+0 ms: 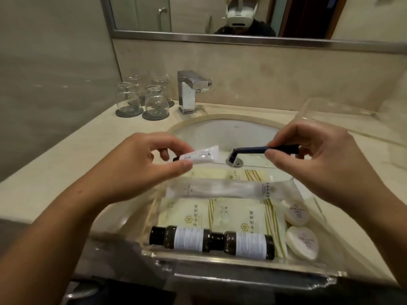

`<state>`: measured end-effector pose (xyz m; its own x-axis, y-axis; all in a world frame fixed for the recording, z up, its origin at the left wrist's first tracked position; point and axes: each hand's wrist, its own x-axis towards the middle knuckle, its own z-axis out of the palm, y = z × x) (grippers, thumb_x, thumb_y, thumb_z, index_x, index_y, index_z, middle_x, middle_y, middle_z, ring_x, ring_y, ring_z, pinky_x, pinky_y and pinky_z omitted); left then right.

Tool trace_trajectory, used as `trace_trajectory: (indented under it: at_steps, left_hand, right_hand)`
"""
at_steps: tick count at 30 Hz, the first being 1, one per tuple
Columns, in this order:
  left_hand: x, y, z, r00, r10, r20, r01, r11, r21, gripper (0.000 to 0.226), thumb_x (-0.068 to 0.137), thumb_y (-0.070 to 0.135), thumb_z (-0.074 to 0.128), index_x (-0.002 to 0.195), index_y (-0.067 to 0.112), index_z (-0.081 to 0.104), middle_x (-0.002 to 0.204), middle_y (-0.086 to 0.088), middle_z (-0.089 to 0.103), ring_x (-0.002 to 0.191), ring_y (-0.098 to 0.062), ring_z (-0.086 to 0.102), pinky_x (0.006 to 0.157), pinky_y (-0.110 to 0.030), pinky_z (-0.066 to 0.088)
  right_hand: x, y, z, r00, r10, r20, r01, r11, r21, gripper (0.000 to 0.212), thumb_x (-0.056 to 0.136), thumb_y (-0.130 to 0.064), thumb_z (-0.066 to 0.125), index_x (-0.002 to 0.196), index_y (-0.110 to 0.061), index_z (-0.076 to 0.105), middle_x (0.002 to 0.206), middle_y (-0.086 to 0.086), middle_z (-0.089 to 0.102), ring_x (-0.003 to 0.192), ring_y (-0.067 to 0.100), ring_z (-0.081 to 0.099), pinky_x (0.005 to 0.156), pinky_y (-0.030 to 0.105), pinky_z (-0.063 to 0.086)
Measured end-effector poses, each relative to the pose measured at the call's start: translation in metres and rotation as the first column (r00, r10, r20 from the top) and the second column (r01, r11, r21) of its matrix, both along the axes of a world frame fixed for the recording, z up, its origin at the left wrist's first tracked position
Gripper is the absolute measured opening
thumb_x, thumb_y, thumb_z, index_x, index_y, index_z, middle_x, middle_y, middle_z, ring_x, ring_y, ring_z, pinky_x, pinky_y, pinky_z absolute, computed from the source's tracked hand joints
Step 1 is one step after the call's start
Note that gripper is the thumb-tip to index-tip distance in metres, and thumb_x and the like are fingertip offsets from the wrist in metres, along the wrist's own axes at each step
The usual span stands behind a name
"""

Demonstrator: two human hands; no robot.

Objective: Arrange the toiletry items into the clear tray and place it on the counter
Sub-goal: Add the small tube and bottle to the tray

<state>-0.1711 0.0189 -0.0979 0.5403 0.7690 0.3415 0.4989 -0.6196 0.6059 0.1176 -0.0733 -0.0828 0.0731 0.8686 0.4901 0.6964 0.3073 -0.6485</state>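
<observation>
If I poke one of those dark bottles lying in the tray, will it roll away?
Probably a little: the dark bottles look round and lie on their sides. They likely won't go far, since the clear tray wall sits close in front and packets behind.

- The cream sachets (242,219) in the clear tray (253,276) each carry a gold flower emblem and a line of gold characters, too blurred to read.
- The 2 dark bottles (211,241) bear white labels with fine grey print, not legible.
- The long clear packet (220,190) lying across the tray has a gold emblem and characters at its right end, unreadable.
- The 2 round white packs (301,227) show faint small print, illegible.
- The white tube (198,155) in the left hand (141,170) has dark marks, too small to read.
</observation>
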Motion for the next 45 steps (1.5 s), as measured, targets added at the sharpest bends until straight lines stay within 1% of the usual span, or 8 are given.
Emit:
trace_trajectory:
  at_steps: [4, 13, 19, 22, 27, 35, 41, 45]
  left_hand:
    - [-0.014, -0.033, 0.004, 0.991, -0.074, -0.108, 0.074, 0.997, -0.005, 0.015, 0.080, 0.047, 0.075, 0.094, 0.044, 0.077, 0.090, 0.028, 0.068, 0.074, 0.007, 0.055, 0.063, -0.005, 0.040]
    - [-0.021, -0.048, -0.005, 0.976, -0.034, -0.214, 0.028, 0.999, -0.032, 0.015, 0.076, 0.049, 0.082, 0.084, 0.039, 0.074, 0.086, 0.044, 0.059, 0.079, 0.010, 0.055, 0.069, -0.009, 0.042]
    - [-0.036, -0.051, -0.009, 0.992, 0.050, -0.113, -0.051, 0.999, -0.009, 0.010, 0.085, 0.035, 0.078, 0.093, 0.039, 0.073, 0.089, 0.042, 0.061, 0.067, 0.013, 0.055, 0.064, -0.006, 0.042]
    - [-0.042, -0.051, -0.016, 0.991, 0.088, -0.101, -0.090, 0.996, -0.011, 0.014, 0.091, 0.031, 0.072, 0.101, 0.042, 0.070, 0.094, 0.043, 0.058, 0.064, 0.017, 0.054, 0.061, -0.005, 0.041]
    - [-0.047, -0.055, -0.027, 0.992, 0.095, -0.082, -0.099, 0.994, -0.045, 0.019, 0.092, 0.028, 0.072, 0.102, 0.044, 0.070, 0.101, 0.035, 0.059, 0.068, 0.012, 0.057, 0.063, -0.009, 0.043]
    - [-0.047, -0.058, -0.038, 0.995, 0.071, -0.070, -0.073, 0.997, -0.038, 0.022, 0.091, 0.042, 0.061, 0.108, 0.052, 0.069, 0.119, 0.024, 0.060, 0.110, -0.003, 0.058, 0.071, -0.022, 0.050]
    - [-0.044, -0.055, -0.040, 0.994, 0.081, -0.078, -0.083, 0.996, -0.029, 0.017, 0.091, 0.041, 0.062, 0.102, 0.049, 0.073, 0.117, 0.023, 0.062, 0.109, -0.005, 0.059, 0.071, -0.025, 0.050]
    - [-0.041, -0.054, -0.041, 0.991, 0.109, -0.074, -0.112, 0.993, -0.031, 0.015, 0.091, 0.043, 0.062, 0.100, 0.048, 0.073, 0.116, 0.022, 0.062, 0.106, -0.004, 0.060, 0.069, -0.022, 0.046]
  right_hand:
    - [-0.015, -0.013, -0.003, 0.998, 0.061, 0.020, -0.059, 0.996, -0.065, 0.008, 0.080, -0.024, 0.082, 0.077, -0.028, 0.075, 0.078, -0.012, 0.074, 0.061, 0.012, 0.063, 0.055, 0.025, 0.050]
    - [-0.051, -0.017, -0.016, 0.977, 0.153, 0.150, -0.117, 0.968, -0.223, 0.009, 0.082, -0.028, 0.082, 0.077, -0.030, 0.075, 0.077, -0.016, 0.072, 0.069, -0.012, 0.060, 0.059, 0.006, 0.043]
    - [-0.060, -0.013, -0.017, 0.961, 0.173, 0.216, -0.115, 0.959, -0.258, 0.005, 0.083, -0.032, 0.082, 0.081, -0.033, 0.077, 0.084, -0.042, 0.063, 0.083, -0.014, 0.059, 0.067, 0.002, 0.041]
    - [-0.069, -0.009, -0.019, 0.946, 0.219, 0.241, -0.150, 0.950, -0.275, 0.004, 0.085, -0.030, 0.079, 0.085, -0.034, 0.078, 0.075, -0.035, 0.066, 0.088, -0.005, 0.063, 0.069, 0.006, 0.045]
    - [-0.075, -0.005, -0.018, 0.919, 0.271, 0.286, -0.174, 0.931, -0.321, 0.014, 0.090, -0.027, 0.072, 0.097, -0.037, 0.080, 0.090, -0.026, 0.073, 0.087, -0.002, 0.066, 0.075, 0.011, 0.052]
    - [-0.070, -0.010, -0.019, 0.908, 0.293, 0.300, -0.198, 0.930, -0.311, 0.019, 0.094, -0.028, 0.069, 0.104, -0.043, 0.077, 0.099, -0.026, 0.072, 0.096, -0.004, 0.064, 0.086, 0.021, 0.052]
    - [-0.052, -0.024, -0.019, 0.925, 0.231, 0.301, -0.151, 0.952, -0.268, 0.014, 0.087, -0.036, 0.071, 0.097, -0.043, 0.079, 0.099, -0.024, 0.073, 0.096, 0.000, 0.063, 0.087, 0.030, 0.053]
    - [-0.054, -0.024, -0.025, 0.913, 0.230, 0.336, -0.144, 0.955, -0.261, 0.014, 0.088, -0.032, 0.075, 0.099, -0.040, 0.081, 0.098, -0.024, 0.072, 0.094, -0.001, 0.062, 0.086, 0.021, 0.050]
